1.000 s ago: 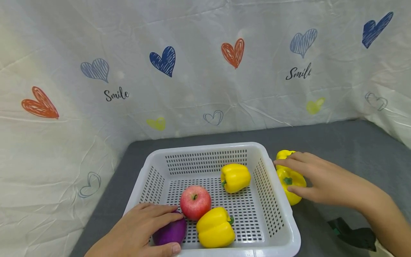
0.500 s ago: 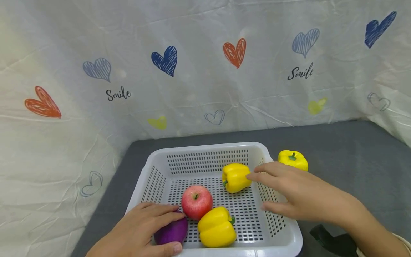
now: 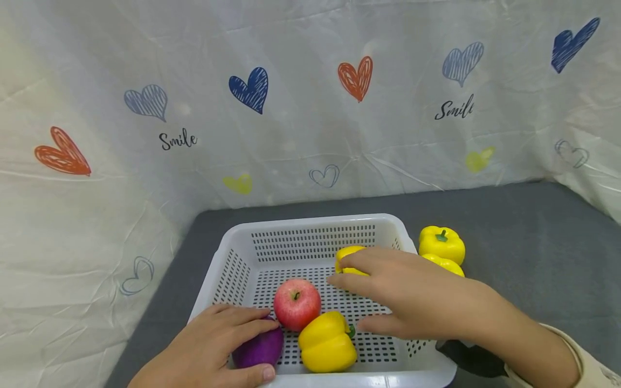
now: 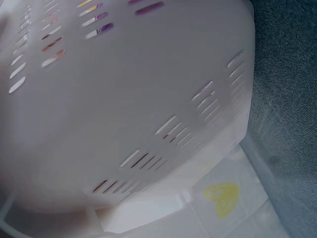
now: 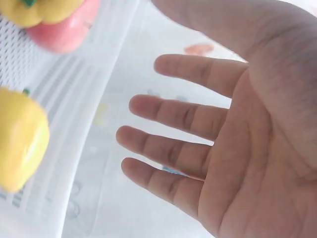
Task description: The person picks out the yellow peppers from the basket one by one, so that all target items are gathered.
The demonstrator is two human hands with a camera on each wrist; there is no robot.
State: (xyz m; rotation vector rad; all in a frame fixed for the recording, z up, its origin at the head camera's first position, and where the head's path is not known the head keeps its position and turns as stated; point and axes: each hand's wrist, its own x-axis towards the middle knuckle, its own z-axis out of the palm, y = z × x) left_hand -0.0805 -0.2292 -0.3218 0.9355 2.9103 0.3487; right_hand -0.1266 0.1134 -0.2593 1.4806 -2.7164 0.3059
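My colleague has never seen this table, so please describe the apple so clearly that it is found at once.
On the grey table, find the white basket. Inside, look just beyond the nearest yellow pepper and the purple thing partly hidden by the left hand. The apple is there: round, the only red thing in the basket.

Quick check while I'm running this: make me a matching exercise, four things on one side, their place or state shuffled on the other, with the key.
Things:
1. Left hand
2. Right hand
3. Apple
4. Stem-up yellow pepper

Place or state:
A. Outside the basket, on the dark cloth
B. Lying over the purple item
C. Red, inside the basket
D. Open, holding nothing

Pairs: 1-B, 2-D, 3-C, 4-A
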